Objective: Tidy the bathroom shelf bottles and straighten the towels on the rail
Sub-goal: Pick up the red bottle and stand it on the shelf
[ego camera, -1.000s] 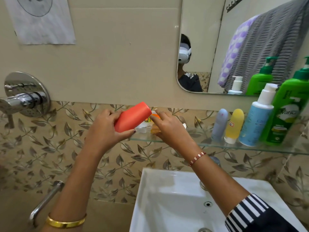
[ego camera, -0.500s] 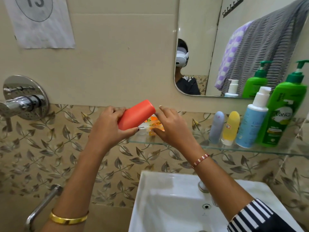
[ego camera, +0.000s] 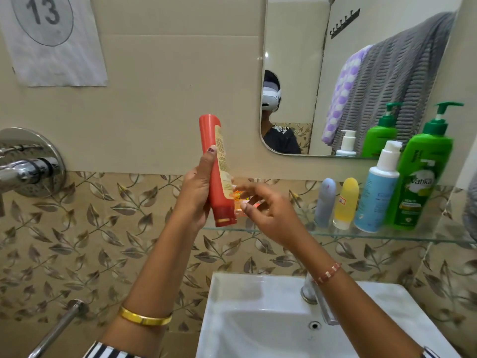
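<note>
My left hand (ego camera: 196, 192) grips a red-orange tube (ego camera: 218, 171) upright, cap end down, just above the left end of the glass shelf (ego camera: 335, 232). My right hand (ego camera: 265, 215) hovers beside it with loosely curled fingers near a small orange packet (ego camera: 238, 196), partly hidden behind the tube; I cannot tell if the fingers touch it. On the shelf's right stand a grey-blue tube (ego camera: 325, 202), a yellow tube (ego camera: 346, 202), a blue pump bottle (ego camera: 378, 187) and a green pump bottle (ego camera: 420, 177). Grey and purple towels (ego camera: 382, 81) show only in the mirror.
A white sink (ego camera: 258, 319) with a chrome tap (ego camera: 318, 298) lies below the shelf. A chrome wall mixer (ego camera: 28, 166) sticks out at the left, with a metal rail (ego camera: 56, 329) lower down. A paper sign marked 13 (ego camera: 51, 37) hangs on the wall.
My left hand has turned the red-orange tube from slanted to upright with its cap down. My right hand has drawn back slightly from the orange packet and loosened its fingers.
</note>
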Motion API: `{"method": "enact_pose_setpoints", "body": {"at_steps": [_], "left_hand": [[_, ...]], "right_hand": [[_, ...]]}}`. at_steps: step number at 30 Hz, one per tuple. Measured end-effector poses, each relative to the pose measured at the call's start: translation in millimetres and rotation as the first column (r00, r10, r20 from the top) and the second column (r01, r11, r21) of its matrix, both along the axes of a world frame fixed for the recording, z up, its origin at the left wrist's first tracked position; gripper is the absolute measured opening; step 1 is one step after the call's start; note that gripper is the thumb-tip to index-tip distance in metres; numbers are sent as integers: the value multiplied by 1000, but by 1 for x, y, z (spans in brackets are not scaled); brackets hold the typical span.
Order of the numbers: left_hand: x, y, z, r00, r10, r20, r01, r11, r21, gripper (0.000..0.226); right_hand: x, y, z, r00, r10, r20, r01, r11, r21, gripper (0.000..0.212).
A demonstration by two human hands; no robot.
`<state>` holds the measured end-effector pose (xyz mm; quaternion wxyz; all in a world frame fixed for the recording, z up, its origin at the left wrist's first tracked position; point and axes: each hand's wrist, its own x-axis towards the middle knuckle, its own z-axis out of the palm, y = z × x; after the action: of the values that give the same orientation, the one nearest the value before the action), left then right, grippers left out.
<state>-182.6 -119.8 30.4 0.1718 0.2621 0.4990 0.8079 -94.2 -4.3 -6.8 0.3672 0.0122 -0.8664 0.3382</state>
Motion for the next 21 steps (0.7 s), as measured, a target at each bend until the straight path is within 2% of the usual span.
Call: {"method": "enact_pose_setpoints", "body": {"at_steps": [2,5,9,11,13,17,21], "left_hand": [[3,7,-1,996,-55,75,52,998,43,53],[8,14,-4,970,-161,183,131,977,167,52],[19,19,-7,930,-262,256,210,954,212,47],[28,24,-6,931,-271,247,220,952,212,43],[34,29,-5,935,-256,246,202,953,227,38],[34,38,-6,956,-192,222,152,971,184,37],[39,47,-5,910,-242,336,152,950,271,35]], "right_hand": [[4,4,-6,999,30,42,-31,999,30,48],[11,9,-14,1000,27,2,-27,991,135,69],[20,13,-16,968,-61,-244,161,896,414,60],[23,15,-14,926,-91,-367,265,849,457,52],[27,20,-12,888,-94,-450,295,866,403,46],[39,33,-1,859,-80,-505,232,941,245,43],[47,42,13,862,-26,-506,78,994,82,35]]}}
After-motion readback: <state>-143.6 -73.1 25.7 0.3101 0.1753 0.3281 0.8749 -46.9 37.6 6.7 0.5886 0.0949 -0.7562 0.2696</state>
